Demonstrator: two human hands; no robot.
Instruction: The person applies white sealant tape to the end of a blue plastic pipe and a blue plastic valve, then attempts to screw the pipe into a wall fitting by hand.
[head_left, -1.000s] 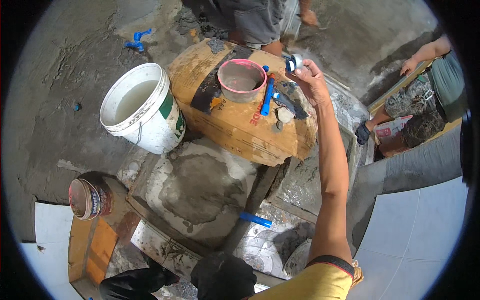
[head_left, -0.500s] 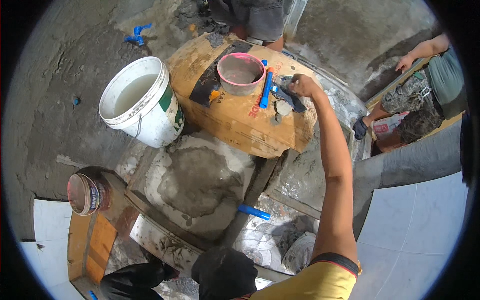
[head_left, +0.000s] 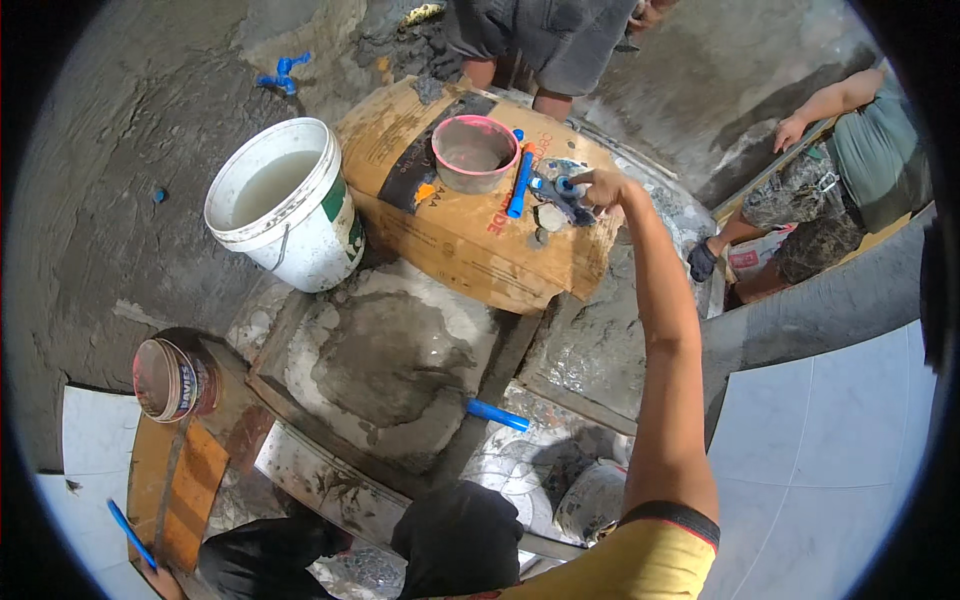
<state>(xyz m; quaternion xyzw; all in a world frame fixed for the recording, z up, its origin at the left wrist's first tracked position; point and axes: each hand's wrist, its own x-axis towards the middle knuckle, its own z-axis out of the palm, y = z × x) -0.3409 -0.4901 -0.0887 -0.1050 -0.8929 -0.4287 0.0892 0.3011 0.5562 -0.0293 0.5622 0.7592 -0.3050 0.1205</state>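
My right arm stretches across to the cardboard, where my right hand [head_left: 603, 190] has its fingers drawn together at a small blue fitting [head_left: 566, 185]. A dark scrap of plastic [head_left: 572, 208] lies under that hand. Just left of it rests a blue pipe tee [head_left: 520, 182] with an orange end. At the lower left edge, my left hand [head_left: 165, 582] is closed round the end of a thin blue pipe [head_left: 130, 530]; most of that hand is cut off by the picture's rim. A pink-rimmed tub [head_left: 475, 153] stands on the cardboard [head_left: 460, 250].
A white bucket of cloudy water [head_left: 330, 190] stands left of the cardboard. Nearer lie wet mortar [head_left: 390, 350], a short blue pipe [head_left: 498, 414] and a round tub [head_left: 175, 380]. A blue tap [head_left: 285, 75] is far left. Co-workers' legs [head_left: 550, 40] and a gloved hand [head_left: 702, 262] are beyond.
My left hand has come into view at the lower left with the blue pipe raised. My right hand's fingers have reached out to the small blue fitting. The far co-worker's legs have shifted right.
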